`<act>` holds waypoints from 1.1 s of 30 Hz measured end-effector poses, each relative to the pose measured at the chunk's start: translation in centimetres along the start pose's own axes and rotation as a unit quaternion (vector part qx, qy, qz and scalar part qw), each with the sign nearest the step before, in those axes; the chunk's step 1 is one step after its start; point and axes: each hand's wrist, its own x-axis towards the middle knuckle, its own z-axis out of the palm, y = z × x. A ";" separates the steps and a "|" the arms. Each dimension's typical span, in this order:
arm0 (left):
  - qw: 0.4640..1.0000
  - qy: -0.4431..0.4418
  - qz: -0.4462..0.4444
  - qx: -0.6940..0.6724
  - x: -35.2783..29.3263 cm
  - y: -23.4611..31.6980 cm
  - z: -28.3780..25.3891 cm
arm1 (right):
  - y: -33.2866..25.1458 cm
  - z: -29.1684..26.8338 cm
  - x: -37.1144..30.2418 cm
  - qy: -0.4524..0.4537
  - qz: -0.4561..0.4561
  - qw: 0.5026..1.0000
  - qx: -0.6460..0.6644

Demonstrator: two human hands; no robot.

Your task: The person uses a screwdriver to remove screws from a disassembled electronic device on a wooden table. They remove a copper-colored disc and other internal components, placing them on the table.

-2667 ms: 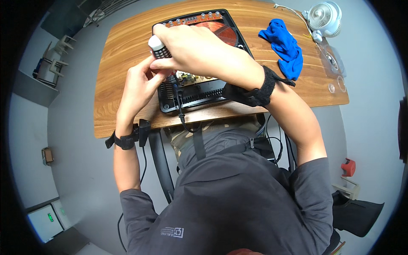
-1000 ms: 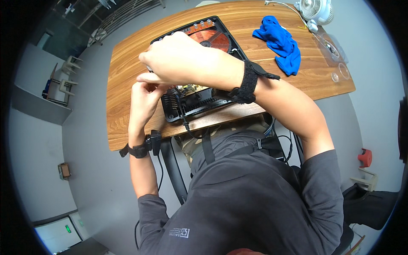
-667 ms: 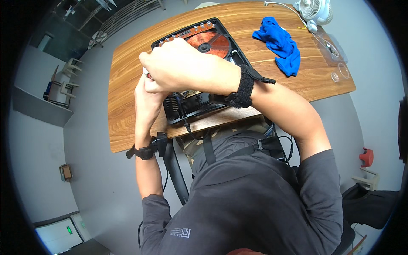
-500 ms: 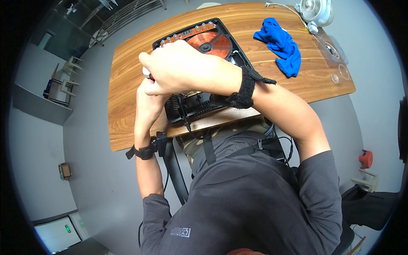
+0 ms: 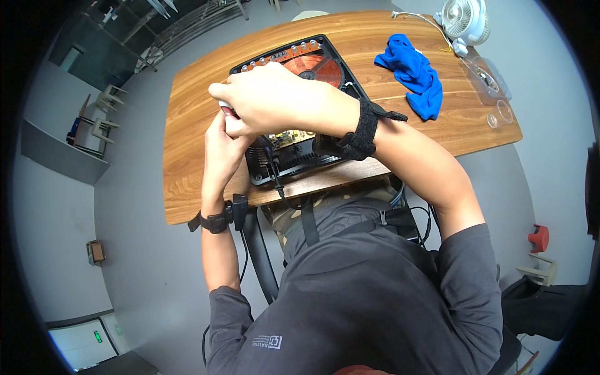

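Note:
An opened induction cooker [image 5: 353, 78] in a black housing lies on the table, with a round copper coil [image 5: 315, 67], a strip of small buttons or lights [image 5: 305, 47] and a circuit board [image 5: 290, 138] exposed. Over its left side, my right hand [image 5: 278, 97] is closed around a red-and-white handle [image 5: 228, 110], of which only a short piece shows. Just below, my left hand [image 5: 222, 149] meets the right one, fingers bent together near the handle. What its fingertips hold is hidden behind the right hand. A black power cord [image 5: 278, 181] leaves the cooker's near edge.
A blue cloth [image 5: 412, 75] lies crumpled to the right on the wooden table [image 5: 194, 125]. Beyond it are a small white fan [image 5: 462, 22], a clear plastic box [image 5: 486, 80] with small parts, and clear rings [image 5: 503, 111]. The table's near edge runs close to my waist.
The view has shifted slightly. My right hand has turned a little on the handle, showing more of its red part, and more of the circuit board shows below my right wrist.

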 end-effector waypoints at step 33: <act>0.995 -0.102 -0.017 -0.013 0.5 -1.2 -0.8 | 0.8 -1.0 -1.2 -0.005 0.020 1.000 0.019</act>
